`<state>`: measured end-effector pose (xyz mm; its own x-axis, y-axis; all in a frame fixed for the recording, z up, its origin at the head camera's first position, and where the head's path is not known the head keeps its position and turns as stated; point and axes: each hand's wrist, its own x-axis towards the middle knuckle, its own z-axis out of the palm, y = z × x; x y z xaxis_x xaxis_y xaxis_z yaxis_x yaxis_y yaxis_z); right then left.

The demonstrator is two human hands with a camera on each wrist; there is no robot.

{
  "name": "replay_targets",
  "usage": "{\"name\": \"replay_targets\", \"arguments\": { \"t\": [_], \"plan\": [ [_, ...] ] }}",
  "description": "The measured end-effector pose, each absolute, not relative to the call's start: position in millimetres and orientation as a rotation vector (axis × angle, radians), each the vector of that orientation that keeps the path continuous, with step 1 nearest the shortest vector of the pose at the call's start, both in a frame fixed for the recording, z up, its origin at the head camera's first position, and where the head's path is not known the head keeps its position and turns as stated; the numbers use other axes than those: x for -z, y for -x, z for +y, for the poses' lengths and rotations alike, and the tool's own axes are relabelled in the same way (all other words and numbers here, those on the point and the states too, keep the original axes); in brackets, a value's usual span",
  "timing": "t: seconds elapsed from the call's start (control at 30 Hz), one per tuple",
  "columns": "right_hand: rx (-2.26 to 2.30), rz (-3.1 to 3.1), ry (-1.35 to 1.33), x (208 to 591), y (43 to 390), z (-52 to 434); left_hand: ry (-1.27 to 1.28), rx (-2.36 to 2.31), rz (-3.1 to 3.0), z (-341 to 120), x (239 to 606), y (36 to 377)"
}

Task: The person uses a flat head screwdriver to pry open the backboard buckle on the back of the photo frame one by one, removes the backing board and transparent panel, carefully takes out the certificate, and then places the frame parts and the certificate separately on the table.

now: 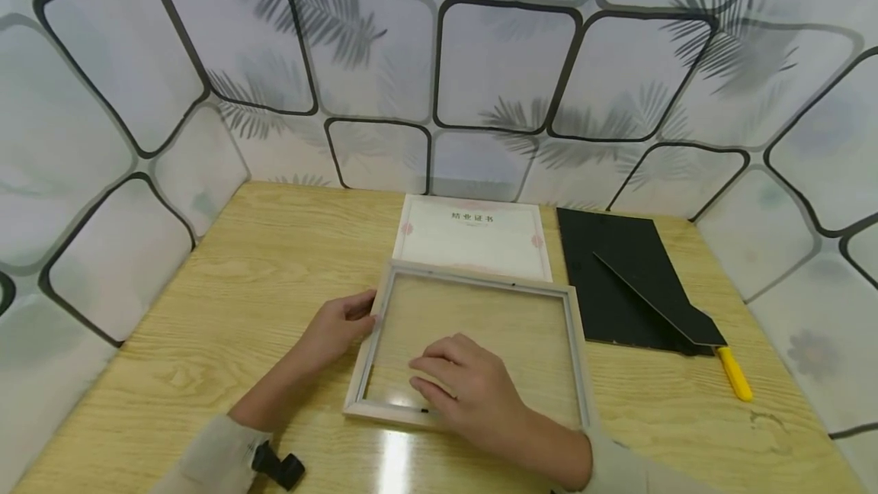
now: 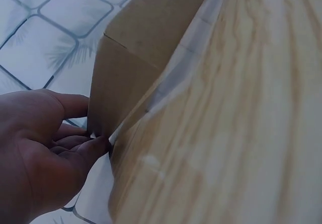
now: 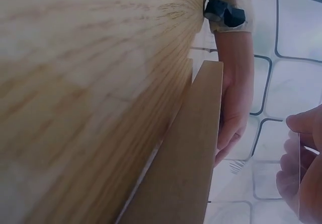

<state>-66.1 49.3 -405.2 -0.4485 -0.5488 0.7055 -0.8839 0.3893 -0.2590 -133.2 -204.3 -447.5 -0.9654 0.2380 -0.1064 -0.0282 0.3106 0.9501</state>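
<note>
A pale wooden picture frame (image 1: 579, 349) lies on the table, its inside showing the wood beneath. My left hand (image 1: 339, 330) grips the frame's left side, thumb and fingers at its edge; in the left wrist view the fingertips (image 2: 103, 142) meet a frame corner. Over the lower middle of the frame is my right hand (image 1: 473, 387), fingers bent. In the right wrist view this hand (image 3: 309, 163) pinches what looks like a clear sheet (image 3: 300, 183), seen as a thin edge with fingers paler behind it. The sheet's extent cannot be made out.
Behind the frame lies a white printed certificate (image 1: 473, 238). A black backing board (image 1: 597, 273) lies on the right, its dark stand flap (image 1: 658, 303) raised. Beside it is a yellow handle (image 1: 734, 376). Patterned wall panels enclose the wooden table (image 1: 274, 250).
</note>
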Motion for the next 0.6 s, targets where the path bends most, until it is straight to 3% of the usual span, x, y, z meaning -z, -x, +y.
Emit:
{"name": "replay_targets", "arguments": {
  "t": [0.6],
  "plan": [
    [-0.865,-2.125,-1.202,399.3,63.2,47.8,-0.224,-1.679,2.386,-204.1,447.5,131.7]
  ]
}}
